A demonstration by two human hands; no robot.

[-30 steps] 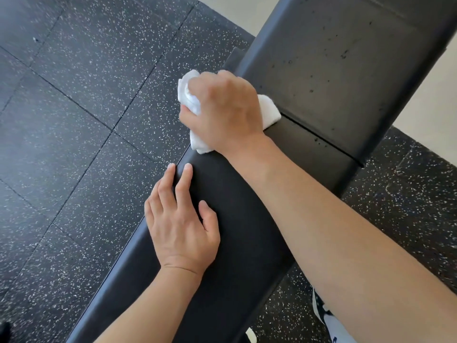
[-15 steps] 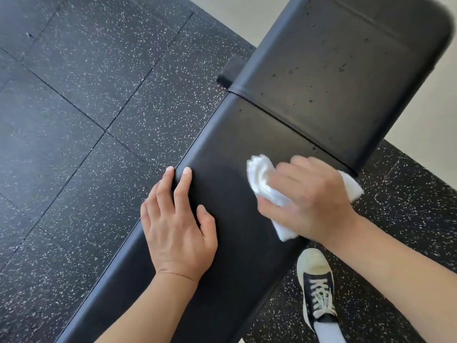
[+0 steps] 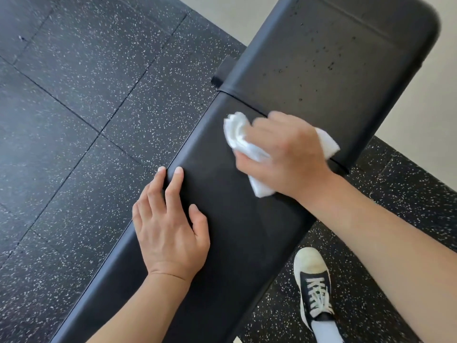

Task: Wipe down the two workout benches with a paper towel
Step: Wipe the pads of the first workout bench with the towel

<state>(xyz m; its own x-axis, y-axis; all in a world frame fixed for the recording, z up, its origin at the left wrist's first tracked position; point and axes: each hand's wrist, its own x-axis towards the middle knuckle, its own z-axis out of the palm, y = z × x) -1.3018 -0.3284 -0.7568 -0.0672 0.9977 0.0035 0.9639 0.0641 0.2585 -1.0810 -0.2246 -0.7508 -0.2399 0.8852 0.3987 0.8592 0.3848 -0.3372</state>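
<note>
The right hand [image 3: 284, 154] has its fingers curled over a crumpled white paper towel [image 3: 238, 137], pressing it onto the black bench [image 3: 242, 231] just short of the seam with the back pad [image 3: 333, 58]. Near that hand on the same pad, the left hand [image 3: 170, 226] lies flat, fingers straight and slightly spread, fingertips at the bench's edge. Below the right wrist, a sneaker [image 3: 314, 283] stands on the speckled floor [image 3: 74, 107]
</note>
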